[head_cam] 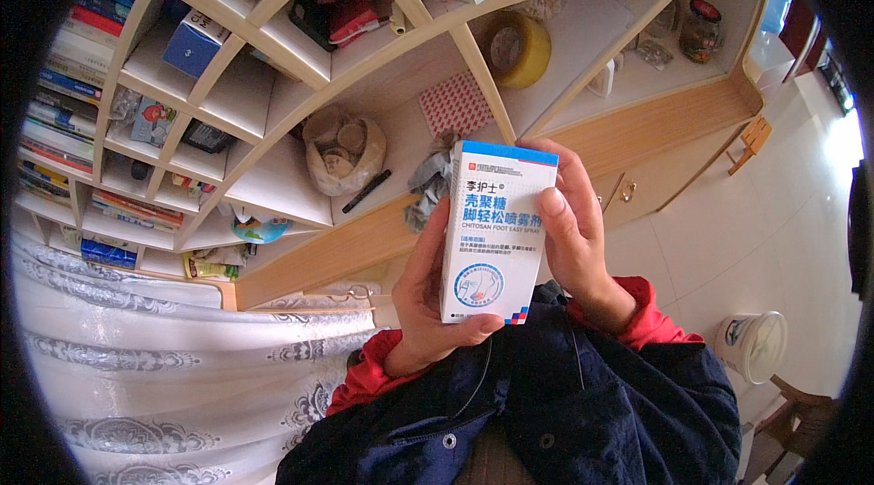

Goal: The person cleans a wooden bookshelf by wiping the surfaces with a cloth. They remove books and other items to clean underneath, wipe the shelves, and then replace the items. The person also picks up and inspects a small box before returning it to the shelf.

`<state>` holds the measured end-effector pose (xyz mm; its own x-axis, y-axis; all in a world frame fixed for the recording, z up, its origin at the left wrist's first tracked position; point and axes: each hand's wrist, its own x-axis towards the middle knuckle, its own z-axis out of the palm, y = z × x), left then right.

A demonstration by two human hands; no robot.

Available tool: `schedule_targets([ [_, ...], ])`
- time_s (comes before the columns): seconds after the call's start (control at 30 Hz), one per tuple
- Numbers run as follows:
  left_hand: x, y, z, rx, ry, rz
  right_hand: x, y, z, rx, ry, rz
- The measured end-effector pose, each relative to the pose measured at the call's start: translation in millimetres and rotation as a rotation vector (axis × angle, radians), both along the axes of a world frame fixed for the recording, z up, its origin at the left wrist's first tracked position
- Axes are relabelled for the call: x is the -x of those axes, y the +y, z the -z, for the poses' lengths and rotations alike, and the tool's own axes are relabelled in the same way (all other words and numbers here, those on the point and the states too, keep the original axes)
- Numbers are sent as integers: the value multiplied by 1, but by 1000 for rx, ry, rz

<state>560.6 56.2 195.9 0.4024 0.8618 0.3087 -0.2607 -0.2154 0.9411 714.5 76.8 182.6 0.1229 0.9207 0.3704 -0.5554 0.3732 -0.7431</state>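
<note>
A white and blue cardboard foot-spray box (502, 232) is held up in front of my chest, its printed front facing me. My left hand (430, 300) grips its left side and lower edge, the thumb lying across the bottom. On the right side my right hand (577, 225) clasps the upper part, thumb on the front edge and fingers behind. The box looks closed. Its back and the fingertips behind it are hidden. Just beyond it, a crumpled grey cloth or bag (430, 188) lies on the shelf unit's ledge.
A wooden shelf unit (382, 68) curves across the view, holding a tape roll (515, 48), a plastic bag of round items (343, 150), a black pen (367, 191), a glass jar (701, 31) and books (75, 68). A patterned white curtain (171, 376) hangs left; a white bucket (751, 347) stands right.
</note>
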Motion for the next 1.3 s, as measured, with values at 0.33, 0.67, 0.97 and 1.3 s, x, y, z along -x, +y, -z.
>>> schedule_targets([
  [0.33,-1,-2,-1,30,-25,-3,-5,2,5,-22,26,-105],
  [0.67,2,1,-2,-7,-21,14,0,2,2,-38,61,-85],
  [0.97,1,1,-1,6,-29,12,-1,0,0,-4,11,-46],
  [1.3,3,3,0,-31,-18,28,-1,1,0,-21,-9,-37],
])
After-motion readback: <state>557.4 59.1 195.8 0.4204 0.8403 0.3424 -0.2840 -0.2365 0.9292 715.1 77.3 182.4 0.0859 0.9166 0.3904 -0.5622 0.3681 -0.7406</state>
